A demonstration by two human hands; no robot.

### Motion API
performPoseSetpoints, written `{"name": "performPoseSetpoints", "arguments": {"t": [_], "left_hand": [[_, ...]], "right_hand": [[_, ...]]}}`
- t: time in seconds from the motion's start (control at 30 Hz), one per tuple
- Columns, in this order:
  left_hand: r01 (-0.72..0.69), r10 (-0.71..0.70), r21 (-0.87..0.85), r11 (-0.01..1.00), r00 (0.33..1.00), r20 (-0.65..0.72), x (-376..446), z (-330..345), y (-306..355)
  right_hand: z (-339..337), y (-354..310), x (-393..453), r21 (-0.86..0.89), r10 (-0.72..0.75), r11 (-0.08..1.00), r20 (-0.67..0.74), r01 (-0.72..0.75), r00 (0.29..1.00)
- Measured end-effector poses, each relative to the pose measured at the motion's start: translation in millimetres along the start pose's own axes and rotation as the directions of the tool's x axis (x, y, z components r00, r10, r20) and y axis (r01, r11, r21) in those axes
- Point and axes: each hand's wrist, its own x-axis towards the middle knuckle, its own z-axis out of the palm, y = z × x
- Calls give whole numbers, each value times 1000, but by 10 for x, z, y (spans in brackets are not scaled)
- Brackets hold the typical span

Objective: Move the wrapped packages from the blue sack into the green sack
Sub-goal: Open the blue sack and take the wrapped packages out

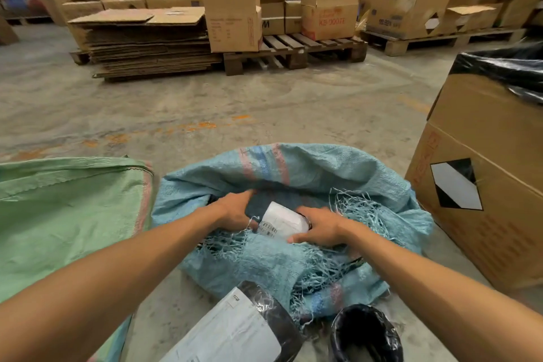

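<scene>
I have both hands down in the mouth of the blue sack (293, 173), which lies crumpled on the concrete floor (205, 103) with its frayed edge toward me. My left hand (235, 210) curls around the left side of a dark wrapped package with a white barcode label (282, 222), and my right hand (318, 229) wraps over its right end, fingers bent around it. So I judge this as the pick-up step: the package is gripped from both sides but sits inside the sack opening, not yet lifted out.

The green sack (67, 209) lies flat to the left, just beside the blue one, and I cannot see an open mouth on it from here. The next move calls for lifting the package clear of the loose threads, carrying it left, and opening the green sack to drop it in. Two more wrapped packages, a flat labelled one (235, 329) and a black roll (364, 332), lie near me outside both sacks.
</scene>
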Motion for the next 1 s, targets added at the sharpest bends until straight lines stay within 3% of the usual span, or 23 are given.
{"name": "performPoseSetpoints", "arguments": {"t": [0.1, 0.17, 0.23, 0.27, 0.33, 0.43, 0.5, 0.57, 0.67, 0.77, 1.0], "left_hand": [[-124, 146, -202, 971, 985, 94, 5, 38, 18], [-123, 170, -357, 926, 980, 104, -4, 83, 5], [-115, 181, -424, 898, 976, 118, -28, 113, 3], [-150, 220, -426, 892, 968, 121, -29, 132, 9], [-198, 269, -395, 897, 954, 133, -36, 157, 29], [-164, 216, -272, 948, 961, 174, -11, 171, 13], [-148, 178, -142, 979, 957, 228, 10, 178, -16], [-133, 147, -68, 989, 953, 264, 34, 153, 9], [-117, 109, 10, 993, 951, 290, 54, 117, 53], [-70, 39, 89, 994, 949, 312, 91, 98, 86], [-27, -51, 233, 972, 945, 324, 102, -11, 289]], "right_hand": [[-107, 12, -65, -26, 5, 1000, 43, -4, 999], [-201, 7, -62, -130, -18, 991, -136, 0, 990], [-290, -15, -45, -227, -77, 974, -349, -5, 934], [-326, -53, -38, -280, -95, 960, -378, -16, 921], [-308, -130, 14, -349, -79, 936, -313, -38, 947], [-191, 37, 203, -280, 152, 937, -202, -206, 967], [-101, 218, 295, -166, 327, 920, -171, -354, 930], [-61, 385, 302, -88, 409, 894, -240, -439, 881], [-100, 522, 315, -10, 422, 885, -406, -466, 811], [-233, 611, 349, 4, 449, 874, -393, -487, 803], [-374, 918, 451, -188, 396, 820, -495, -540, 774]]}}
